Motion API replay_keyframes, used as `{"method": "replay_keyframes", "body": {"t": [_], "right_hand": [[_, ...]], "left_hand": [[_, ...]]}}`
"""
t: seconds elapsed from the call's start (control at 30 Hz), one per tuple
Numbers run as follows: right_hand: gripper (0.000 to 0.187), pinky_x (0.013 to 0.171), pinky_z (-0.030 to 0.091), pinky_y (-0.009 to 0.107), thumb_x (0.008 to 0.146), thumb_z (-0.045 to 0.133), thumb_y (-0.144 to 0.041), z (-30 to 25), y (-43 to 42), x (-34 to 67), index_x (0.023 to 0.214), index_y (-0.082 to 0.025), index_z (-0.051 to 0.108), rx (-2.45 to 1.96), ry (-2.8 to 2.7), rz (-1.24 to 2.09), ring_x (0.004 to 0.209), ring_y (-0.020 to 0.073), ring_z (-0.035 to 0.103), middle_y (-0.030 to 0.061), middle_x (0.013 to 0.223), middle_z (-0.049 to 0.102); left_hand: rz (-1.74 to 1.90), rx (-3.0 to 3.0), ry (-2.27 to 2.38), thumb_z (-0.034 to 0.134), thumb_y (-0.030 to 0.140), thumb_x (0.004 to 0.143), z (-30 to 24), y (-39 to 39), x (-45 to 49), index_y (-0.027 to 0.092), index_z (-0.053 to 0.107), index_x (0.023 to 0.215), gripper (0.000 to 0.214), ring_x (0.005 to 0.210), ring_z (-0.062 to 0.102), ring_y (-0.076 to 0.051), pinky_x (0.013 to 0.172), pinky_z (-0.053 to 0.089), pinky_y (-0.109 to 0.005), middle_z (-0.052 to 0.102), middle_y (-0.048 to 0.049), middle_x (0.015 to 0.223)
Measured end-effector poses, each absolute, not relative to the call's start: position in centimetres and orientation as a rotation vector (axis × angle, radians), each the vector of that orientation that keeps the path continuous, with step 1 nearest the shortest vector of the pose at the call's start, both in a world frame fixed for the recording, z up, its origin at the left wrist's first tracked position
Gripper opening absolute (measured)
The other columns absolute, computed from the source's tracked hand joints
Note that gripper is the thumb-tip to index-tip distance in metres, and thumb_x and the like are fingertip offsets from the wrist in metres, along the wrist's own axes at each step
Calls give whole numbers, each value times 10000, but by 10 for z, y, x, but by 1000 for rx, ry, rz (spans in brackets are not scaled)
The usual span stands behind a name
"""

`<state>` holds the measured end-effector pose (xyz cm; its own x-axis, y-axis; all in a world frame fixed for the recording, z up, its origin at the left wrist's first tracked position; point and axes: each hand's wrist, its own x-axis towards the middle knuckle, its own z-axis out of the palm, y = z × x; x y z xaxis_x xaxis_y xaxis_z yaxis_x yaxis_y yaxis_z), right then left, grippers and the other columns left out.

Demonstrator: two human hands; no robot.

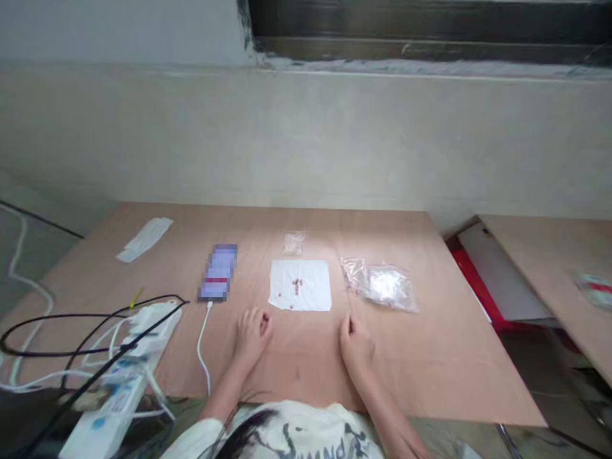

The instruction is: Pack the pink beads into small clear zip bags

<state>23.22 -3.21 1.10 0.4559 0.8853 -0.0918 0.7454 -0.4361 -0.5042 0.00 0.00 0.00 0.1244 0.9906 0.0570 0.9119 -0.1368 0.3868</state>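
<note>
My left hand (252,336) rests on the wooden table (430,357) with its fingers curled in, just below the left corner of a white sheet (310,280). My right hand (354,344) lies on the table too, fingers curled, below the sheet's right corner. Neither hand shows anything in it. On the sheet lie several small red pieces (296,287). A phone (218,272) with a white cable (203,350) lies left of the sheet.
Clear plastic bags (382,287) lie right of the sheet, a smaller bag (293,243) behind it. A white power strip (129,370) with black and white cords sits at the left edge. A folded white item (144,238) lies far left. A second table (549,268) stands right.
</note>
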Motion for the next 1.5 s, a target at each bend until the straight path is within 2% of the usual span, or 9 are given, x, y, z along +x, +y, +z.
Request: {"method": "replay_keyframes", "body": {"t": [0.67, 1.5], "right_hand": [[408, 454, 227, 233, 806, 282, -352, 3, -30, 233, 625, -147, 585, -2299, -1394, 384, 432, 127, 464, 50, 522, 569], [432, 460, 240, 239, 812, 257, -358, 4, -31, 233, 625, -148, 584, -2253, -1388, 385, 454, 139, 490, 56, 534, 581]], "left_hand": [[462, 2138, 1868, 397, 233, 776, 4, -1, 1, 186, 482, 688, 132, 672, 451, -177, 638, 339, -298, 494, -12, 669], [531, 2099, 1786, 410, 263, 776, 3, 0, -4, 192, 495, 685, 143, 648, 445, -168, 632, 347, -292, 484, 7, 628]]}}
